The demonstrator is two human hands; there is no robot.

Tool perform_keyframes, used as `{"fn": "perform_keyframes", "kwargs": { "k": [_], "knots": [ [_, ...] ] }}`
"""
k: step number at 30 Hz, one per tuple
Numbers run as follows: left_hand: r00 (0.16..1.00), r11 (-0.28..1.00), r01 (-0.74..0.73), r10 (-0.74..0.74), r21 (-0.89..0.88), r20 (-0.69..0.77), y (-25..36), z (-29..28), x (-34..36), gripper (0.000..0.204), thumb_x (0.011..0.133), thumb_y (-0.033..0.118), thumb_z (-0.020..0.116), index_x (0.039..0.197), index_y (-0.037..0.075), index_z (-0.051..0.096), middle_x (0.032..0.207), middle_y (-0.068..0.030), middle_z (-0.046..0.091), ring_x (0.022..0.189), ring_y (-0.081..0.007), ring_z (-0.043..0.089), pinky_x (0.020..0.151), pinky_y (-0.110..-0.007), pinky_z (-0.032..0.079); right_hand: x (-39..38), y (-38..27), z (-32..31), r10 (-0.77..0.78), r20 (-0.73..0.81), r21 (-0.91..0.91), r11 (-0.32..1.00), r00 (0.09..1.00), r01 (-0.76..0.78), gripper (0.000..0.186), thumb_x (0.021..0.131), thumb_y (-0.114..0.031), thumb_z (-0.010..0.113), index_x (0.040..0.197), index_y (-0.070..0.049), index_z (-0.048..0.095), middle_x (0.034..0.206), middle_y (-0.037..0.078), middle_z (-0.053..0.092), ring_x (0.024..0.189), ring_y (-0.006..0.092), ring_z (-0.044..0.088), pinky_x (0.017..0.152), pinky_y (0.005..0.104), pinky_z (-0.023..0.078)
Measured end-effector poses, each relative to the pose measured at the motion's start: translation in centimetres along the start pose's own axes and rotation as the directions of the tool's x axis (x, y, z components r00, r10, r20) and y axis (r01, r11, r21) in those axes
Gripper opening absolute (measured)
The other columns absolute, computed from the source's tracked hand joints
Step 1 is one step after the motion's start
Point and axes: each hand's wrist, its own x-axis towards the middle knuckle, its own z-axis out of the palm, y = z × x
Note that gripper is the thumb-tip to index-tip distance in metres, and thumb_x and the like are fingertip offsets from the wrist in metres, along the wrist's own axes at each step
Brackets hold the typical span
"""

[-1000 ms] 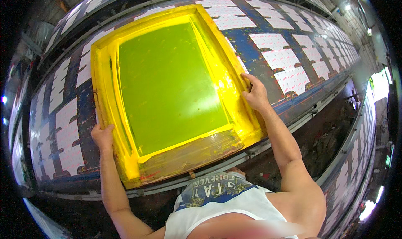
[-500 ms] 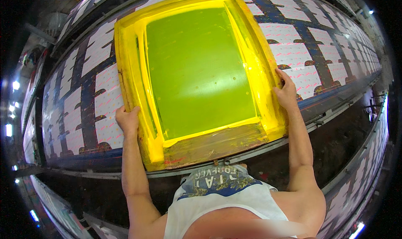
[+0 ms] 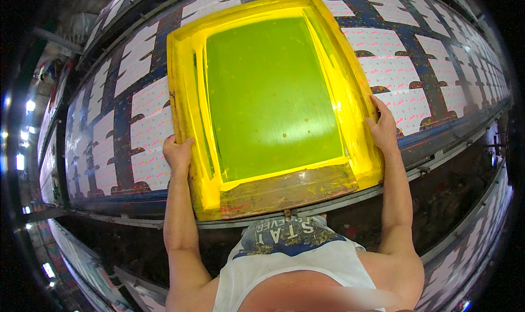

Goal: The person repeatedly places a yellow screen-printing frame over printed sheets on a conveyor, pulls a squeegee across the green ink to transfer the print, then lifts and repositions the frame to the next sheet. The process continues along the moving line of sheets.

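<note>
Left hand (image 3: 179, 152) and right hand (image 3: 383, 127) are gripping a yellow frame (image 3: 287, 191) by 2 sides, upper centre; white pieces (image 3: 406, 103) at right are already showing pink marks; any underneath are hiding.

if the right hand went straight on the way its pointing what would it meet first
Probably the yellow frame: the right hand touches its right edge and points forward and inward, though depth is unclear.

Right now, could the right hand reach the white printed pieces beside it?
Probably yes: the white pieces lie uncovered beside the right hand, but its grip on the yellow frame must open first.
</note>
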Motion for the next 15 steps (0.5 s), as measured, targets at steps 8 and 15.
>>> {"fn": "perform_keyframes", "kwargs": {
  "k": [8, 15],
  "knots": [
    [0.995, 0.987, -0.071, 0.061, 0.141, 0.074, 0.2, -0.5, -0.1, 0.042, 0.080, 0.023, 0.090, 0.114, -0.002, 0.082, 0.111, -0.0241, 0.078, 0.105, -0.0379, 0.077, 0.095, -0.046, 0.060, -6.6, 2.2, -1.1, 0.068, -0.047, 0.056, 0.996, 0.997, -0.065, 0.060, 0.100, 0.000, 0.072, 0.159, 0.002, 0.059, 0.155, 0.023, 0.067, 0.143, 0.0368, 0.065, 0.122, 0.0457, 0.050],
    [0.936, 0.937, -0.350, 0.349, -0.002, -0.036, 1.9, 1.7, 5.0, 0.072, 0.086, 0.016, 0.089, 0.149, -0.008, 0.064, 0.128, -0.0211, 0.075, 0.117, -0.0311, 0.076, 0.106, -0.041, 0.060, -10.9, 4.0, -1.2, 0.057, -0.186, 0.076, 0.996, 0.981, -0.043, 0.042, 0.105, -0.001, 0.069, 0.147, 0.003, 0.068, 0.145, 0.019, 0.072, 0.134, 0.0306, 0.069, 0.116, 0.0409, 0.053]
  ]
}}
